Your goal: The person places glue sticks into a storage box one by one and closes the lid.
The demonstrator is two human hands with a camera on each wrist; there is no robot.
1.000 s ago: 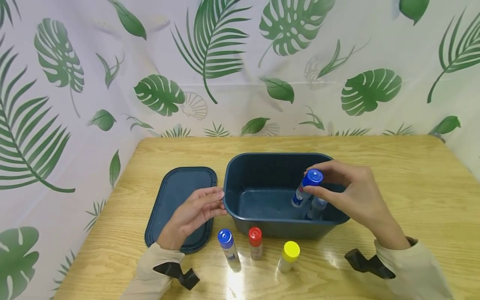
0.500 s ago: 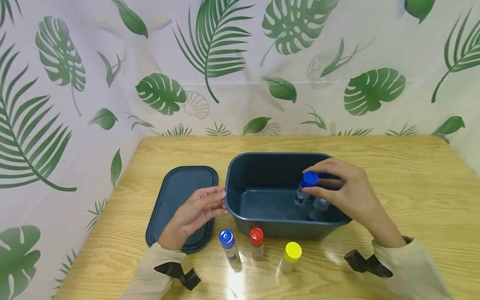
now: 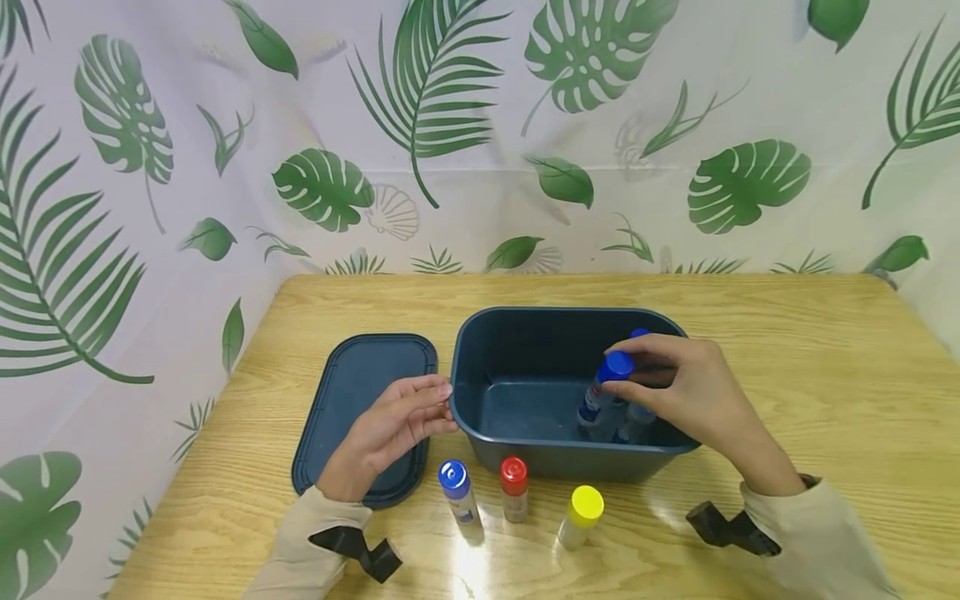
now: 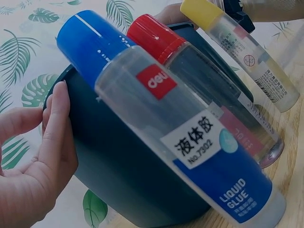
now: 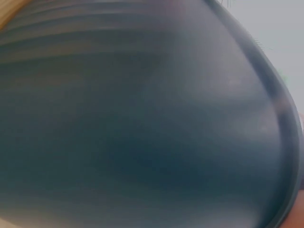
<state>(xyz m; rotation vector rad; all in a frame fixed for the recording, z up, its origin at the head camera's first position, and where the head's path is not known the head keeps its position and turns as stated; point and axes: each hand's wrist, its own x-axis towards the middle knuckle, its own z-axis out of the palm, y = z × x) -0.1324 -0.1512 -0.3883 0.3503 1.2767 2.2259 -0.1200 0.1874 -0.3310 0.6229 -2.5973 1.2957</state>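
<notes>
My right hand reaches into the right part of a dark blue plastic bin. Thumb and fingers pinch the blue cap of a clear liquid glue bottle, which leans slightly, its lower end inside the bin. Beside it in the bin stand another glue bottle and a further blue cap, both partly hidden by the hand. My left hand touches the bin's left end at the rim with relaxed fingertips, as the left wrist view also shows. The bin's outer wall fills the right wrist view, hiding the right hand's grip.
In front of the bin stand three glue bottles: one blue-capped, one red-capped, one yellow-capped. A dark blue lid lies left of the bin, partly under the left forearm. A leaf-patterned cloth hangs behind the wooden table.
My right hand has moved slightly left and toward me with the glue bottle, uncovering a blue cap behind it in the bin. The left hand stays at the rim.
</notes>
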